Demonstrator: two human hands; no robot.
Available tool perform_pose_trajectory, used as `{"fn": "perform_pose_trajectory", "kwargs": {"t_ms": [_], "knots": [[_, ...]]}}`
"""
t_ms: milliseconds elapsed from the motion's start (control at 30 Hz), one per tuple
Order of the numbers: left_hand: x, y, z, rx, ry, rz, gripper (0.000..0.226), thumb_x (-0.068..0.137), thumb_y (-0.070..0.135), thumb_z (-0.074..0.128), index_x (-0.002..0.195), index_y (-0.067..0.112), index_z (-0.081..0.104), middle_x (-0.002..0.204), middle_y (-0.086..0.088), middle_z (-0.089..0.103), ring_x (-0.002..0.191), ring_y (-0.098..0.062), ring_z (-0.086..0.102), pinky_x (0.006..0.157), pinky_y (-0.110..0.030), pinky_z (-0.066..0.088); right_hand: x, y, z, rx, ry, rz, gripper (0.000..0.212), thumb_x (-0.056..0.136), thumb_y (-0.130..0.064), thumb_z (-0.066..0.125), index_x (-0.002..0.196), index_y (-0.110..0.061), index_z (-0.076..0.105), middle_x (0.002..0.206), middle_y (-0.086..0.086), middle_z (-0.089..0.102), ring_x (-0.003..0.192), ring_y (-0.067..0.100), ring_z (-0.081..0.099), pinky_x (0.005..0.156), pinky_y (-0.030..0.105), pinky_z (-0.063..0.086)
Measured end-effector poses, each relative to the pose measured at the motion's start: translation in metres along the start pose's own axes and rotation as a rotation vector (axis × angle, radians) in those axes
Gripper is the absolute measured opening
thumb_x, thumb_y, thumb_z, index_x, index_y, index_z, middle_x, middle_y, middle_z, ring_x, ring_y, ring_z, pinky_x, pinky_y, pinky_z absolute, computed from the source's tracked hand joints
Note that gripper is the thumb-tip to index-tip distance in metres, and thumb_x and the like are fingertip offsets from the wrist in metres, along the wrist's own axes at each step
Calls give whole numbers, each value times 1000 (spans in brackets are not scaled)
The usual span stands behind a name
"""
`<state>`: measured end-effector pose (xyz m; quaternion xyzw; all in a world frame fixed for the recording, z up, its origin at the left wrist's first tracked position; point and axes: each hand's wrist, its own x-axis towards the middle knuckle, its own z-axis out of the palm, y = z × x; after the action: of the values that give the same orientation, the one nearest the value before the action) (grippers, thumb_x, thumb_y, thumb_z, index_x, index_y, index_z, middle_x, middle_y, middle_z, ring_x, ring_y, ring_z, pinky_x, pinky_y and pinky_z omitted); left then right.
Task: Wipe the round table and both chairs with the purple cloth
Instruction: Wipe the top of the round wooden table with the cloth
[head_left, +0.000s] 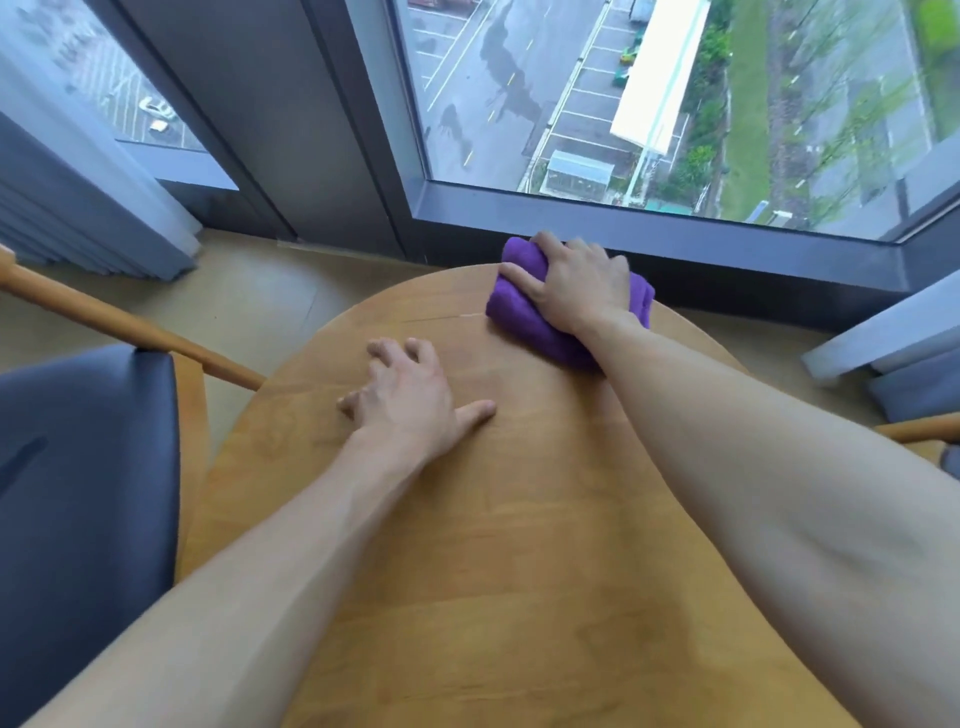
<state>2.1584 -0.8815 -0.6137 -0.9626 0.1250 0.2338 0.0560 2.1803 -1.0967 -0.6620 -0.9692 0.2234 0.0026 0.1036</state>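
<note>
Purple cloth, bunched into a thick wad, is sitting under our right hand; the fingers are curling over its top and far side, gripping and pressing it down at once, likely so the wad is not slipping out during a stroke. It is lying on the round table at the far edge, nearest the window sill.

Our left hand is resting on the wood nearer the table's middle, fingers spread and bent at the tips, holding nothing. We are probably bracing our reach with it.

Left of the table, one chair with a dark seat pad is standing close against the rim; right of the table only a wooden sliver of the other chair is showing. We judge the table wipe underway, chairs not yet touched.
</note>
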Motion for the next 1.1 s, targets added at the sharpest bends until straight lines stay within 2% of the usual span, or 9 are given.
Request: {"fn": "perform_pose_trajectory", "kwargs": {"t_ms": [67, 167, 233, 333, 567, 867, 967, 1100], "knots": [[2, 29, -5, -2, 17, -55, 116, 72, 86, 52, 150, 5, 23, 152, -27, 24, 133, -40, 36, 98, -68, 42, -12, 24, -2, -5, 14, 69, 69, 82, -84, 21, 117, -31, 50, 114, 8, 63, 108, 33, 57, 84, 46, 39], [-5, 77, 2, 8, 95, 128, 108, 73, 83, 54, 151, 15, 24, 151, -16, 26, 132, -39, 31, 95, -71, 41, -33, 60, -8, 15, 24, 152, 69, 83, -84, 21, 120, -32, 48, 113, 9, 62, 106, 34, 58, 81, 45, 38], [-20, 106, 17, 0, 79, 253, 106, 74, 81, 56, 153, 24, 16, 156, -15, 16, 139, -43, 20, 95, -74, 36, -50, 84, -13, 37, 20, 207, 67, 84, -83, 23, 122, -33, 46, 112, 10, 61, 105, 35, 59, 78, 44, 36], [-32, 129, 34, -6, 83, 273, 109, 77, 79, 55, 157, 23, 6, 162, -17, 3, 147, -45, 4, 96, -82, 27, -81, 117, -16, 95, 21, 286, 63, 84, -82, 25, 121, -35, 45, 109, 8, 61, 103, 34, 60, 75, 42, 34], [-31, 131, 32, -12, 60, 256, 110, 78, 80, 53, 158, 23, 3, 164, -17, -1, 149, -46, 1, 98, -83, 24, -164, 163, -20, 232, 41, 534, 57, 83, -82, 25, 110, -36, 43, 106, 7, 65, 101, 34, 60, 76, 41, 35], [-31, 127, 35, -31, 89, 259, 108, 77, 81, 53, 157, 25, 8, 165, -16, 2, 150, -44, 3, 99, -83, 22, -255, 164, -18, 308, 101, 761, 56, 88, -78, 27, 116, -33, 43, 103, 9, 65, 98, 37, 61, 75, 39, 37], [-36, 127, 36, -33, 90, 274, 104, 80, 79, 52, 157, 25, 8, 165, -14, 2, 150, -43, 2, 100, -83, 19, -290, 160, -18, 347, 112, 841, 56, 89, -77, 28, 120, -32, 43, 108, 7, 65, 101, 36, 60, 76, 38, 38], [-48, 117, 39, -38, 85, 330, 93, 88, 70, 50, 158, 26, 9, 166, -12, -1, 152, -36, -2, 105, -80, 13, -332, 144, -16, 387, 128, 941, 60, 89, -76, 29, 129, -32, 38, 117, 8, 61, 107, 38, 58, 84, 43, 43]]}}
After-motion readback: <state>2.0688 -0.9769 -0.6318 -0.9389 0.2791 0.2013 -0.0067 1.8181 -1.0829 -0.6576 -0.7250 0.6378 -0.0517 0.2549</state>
